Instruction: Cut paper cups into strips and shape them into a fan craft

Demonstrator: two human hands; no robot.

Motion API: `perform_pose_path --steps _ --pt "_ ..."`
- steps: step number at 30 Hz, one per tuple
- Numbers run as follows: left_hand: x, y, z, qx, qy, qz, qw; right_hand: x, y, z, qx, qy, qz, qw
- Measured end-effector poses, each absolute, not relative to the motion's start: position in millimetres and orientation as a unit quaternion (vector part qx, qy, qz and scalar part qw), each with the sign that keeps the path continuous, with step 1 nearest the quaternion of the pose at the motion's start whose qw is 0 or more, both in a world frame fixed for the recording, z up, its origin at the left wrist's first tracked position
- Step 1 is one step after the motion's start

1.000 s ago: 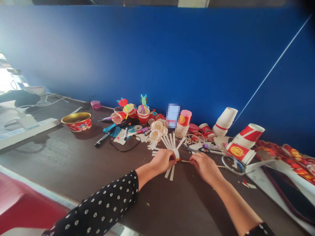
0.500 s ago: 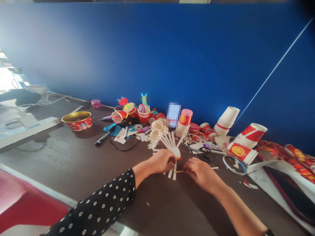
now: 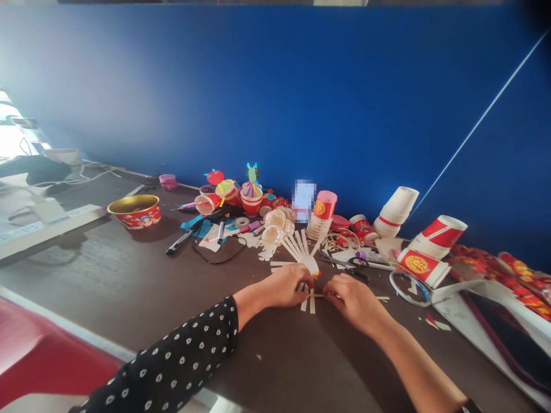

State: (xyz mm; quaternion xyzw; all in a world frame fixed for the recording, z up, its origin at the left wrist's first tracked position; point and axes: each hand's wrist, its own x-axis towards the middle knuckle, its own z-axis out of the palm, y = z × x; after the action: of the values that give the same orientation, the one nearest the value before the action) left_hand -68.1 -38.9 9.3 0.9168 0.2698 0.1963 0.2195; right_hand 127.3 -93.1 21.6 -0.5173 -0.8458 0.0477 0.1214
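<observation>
A paper cup cut into strips (image 3: 309,264) lies fanned out like a flower on the dark table, its white strips spreading up, left and down. My left hand (image 3: 289,285) is closed on its near strips and covers part of them. With pinched fingers my right hand (image 3: 350,296) holds a thin paper strip (image 3: 317,295). One end of that strip reaches the cut cup beside my left fingers; the other end (image 3: 382,298) sticks out to the right behind my right hand.
Behind the hands lie white ruffled paper pieces (image 3: 278,221), scissors (image 3: 357,262) and several markers (image 3: 185,238). Paper cups (image 3: 443,236) stand to the right, near a phone (image 3: 508,338) in a white tray. A red bowl (image 3: 134,215) sits left, beside a power strip (image 3: 51,229).
The cut cup has shifted slightly right and turned a little, along with my left hand. My right hand has moved slightly right, still pinching the strip.
</observation>
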Motion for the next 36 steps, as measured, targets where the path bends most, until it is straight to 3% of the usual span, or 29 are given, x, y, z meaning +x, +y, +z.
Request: perform_pose_path --steps 36 --pt "-65 -41 11 0.934 0.214 0.186 0.218 110 -103 22 -0.468 -0.854 0.167 0.155"
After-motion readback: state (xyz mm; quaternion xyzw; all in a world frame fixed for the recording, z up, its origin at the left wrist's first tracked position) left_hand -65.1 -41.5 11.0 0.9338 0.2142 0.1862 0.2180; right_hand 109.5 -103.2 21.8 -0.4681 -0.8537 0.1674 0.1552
